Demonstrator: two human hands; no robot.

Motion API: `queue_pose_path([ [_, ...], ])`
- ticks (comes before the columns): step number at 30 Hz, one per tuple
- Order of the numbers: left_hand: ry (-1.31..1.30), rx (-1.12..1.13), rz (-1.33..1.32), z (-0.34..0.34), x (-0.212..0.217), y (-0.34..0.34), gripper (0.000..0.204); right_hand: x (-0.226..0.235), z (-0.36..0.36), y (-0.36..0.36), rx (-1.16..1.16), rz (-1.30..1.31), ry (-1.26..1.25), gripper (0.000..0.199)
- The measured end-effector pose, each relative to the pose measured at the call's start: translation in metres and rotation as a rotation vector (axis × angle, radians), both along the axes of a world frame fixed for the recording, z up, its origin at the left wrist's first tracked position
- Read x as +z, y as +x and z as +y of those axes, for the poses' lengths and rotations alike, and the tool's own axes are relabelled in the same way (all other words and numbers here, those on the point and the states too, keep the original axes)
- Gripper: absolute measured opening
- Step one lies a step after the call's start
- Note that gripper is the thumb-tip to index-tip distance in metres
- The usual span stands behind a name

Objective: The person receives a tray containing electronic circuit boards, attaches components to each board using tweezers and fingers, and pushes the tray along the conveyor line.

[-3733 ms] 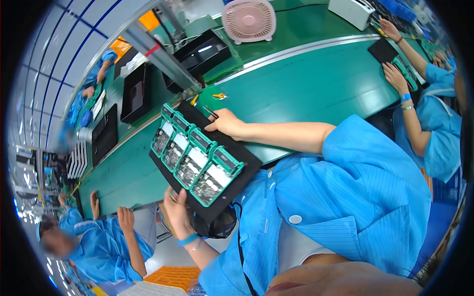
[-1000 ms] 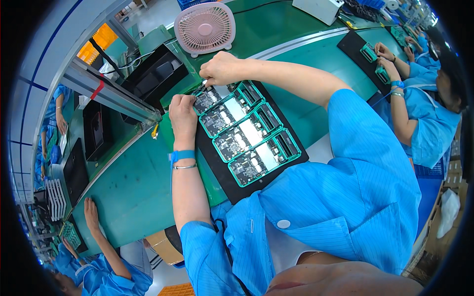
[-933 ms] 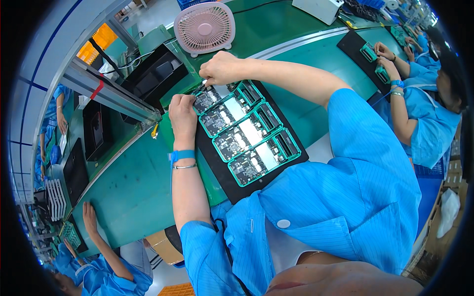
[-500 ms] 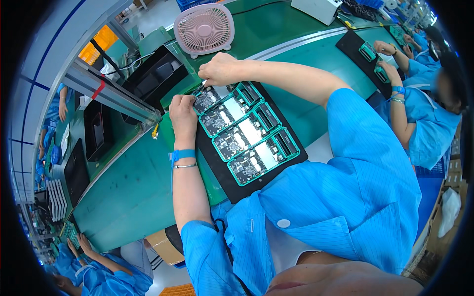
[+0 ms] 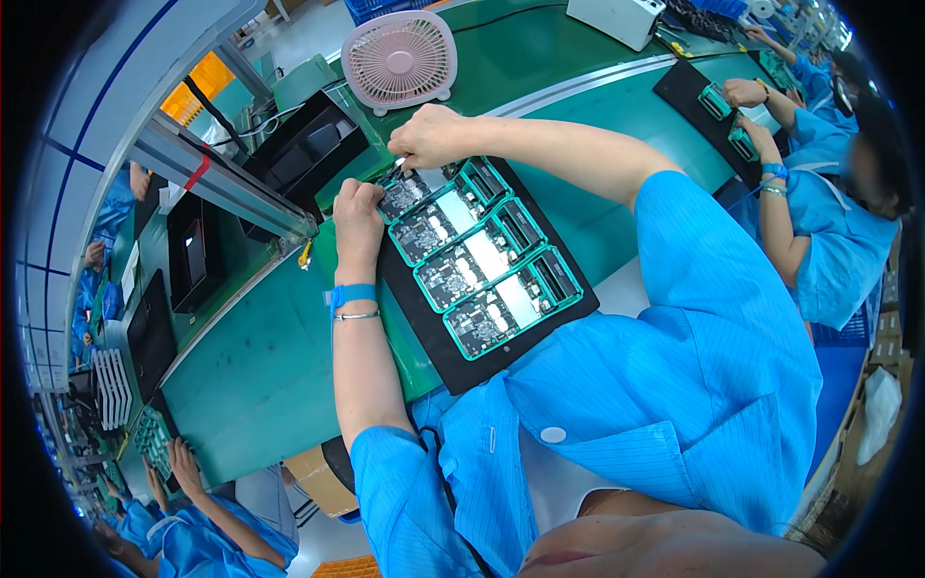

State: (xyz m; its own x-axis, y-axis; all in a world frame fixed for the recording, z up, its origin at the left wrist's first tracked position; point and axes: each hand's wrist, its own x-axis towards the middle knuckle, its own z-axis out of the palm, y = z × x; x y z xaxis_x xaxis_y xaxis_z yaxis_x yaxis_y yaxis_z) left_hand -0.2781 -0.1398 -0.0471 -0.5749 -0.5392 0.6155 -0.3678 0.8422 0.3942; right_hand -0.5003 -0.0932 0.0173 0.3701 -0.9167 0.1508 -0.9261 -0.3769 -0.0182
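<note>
Here the right hand (image 5: pixel 436 135) pinches a small pale tool or part, too small to identify, its grip narrow and its tip pointing down at the far end of the top circuit board (image 5: pixel 409 193). The left hand (image 5: pixel 358 207), just beside it on the near-left, rests with curled fingers on that same board's edge and steadies it; its grip is closed against the teal frame rather than wrapped round anything loose. That board is the farthest of four teal-framed boards lying in a row on a black tray (image 5: pixel 453 361), which sits on the green tabletop (image 5: pixel 251 356) directly under both hands. By my judgement the step in hand is fine work on the first board, and the next move calls for a steady tip and a firm hold on the frame, then a shift to the neighbouring board (image 5: pixel 445 231). Beyond the right hand stands a pink fan (image 5: pixel 400 63); off to the left lie empty black trays (image 5: pixel 299 154). A co-worker in blue (image 5: pixel 829 241) handles another tray far right. Against the oldest picture, the tray is no longer tilted up in the hands but lies flat, and both hands have come onto its top board.
</note>
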Motion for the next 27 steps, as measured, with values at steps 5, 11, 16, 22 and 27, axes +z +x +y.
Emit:
queue_pose_path([
  [5,0.084,-0.075,-0.027,-0.005,0.005,0.005,0.004,0.000,-0.003,0.002,0.029,0.018,-0.014,0.026],
  [11,0.142,-0.053,0.139,0.036,0.008,0.024,0.005,-0.003,0.026,0.001,0.075,-0.141,-0.198,0.028],
  [16,0.179,-0.031,0.154,0.061,0.011,0.030,0.007,0.004,0.057,0.009,0.032,-0.156,-0.059,0.032],
  [22,0.160,-0.053,0.145,0.067,0.009,0.030,0.008,0.004,0.059,0.017,0.000,-0.124,-0.025,0.032],
  [27,0.060,-0.044,0.078,0.069,0.009,0.030,0.008,0.002,0.062,0.017,0.001,-0.102,0.016,0.031],
])
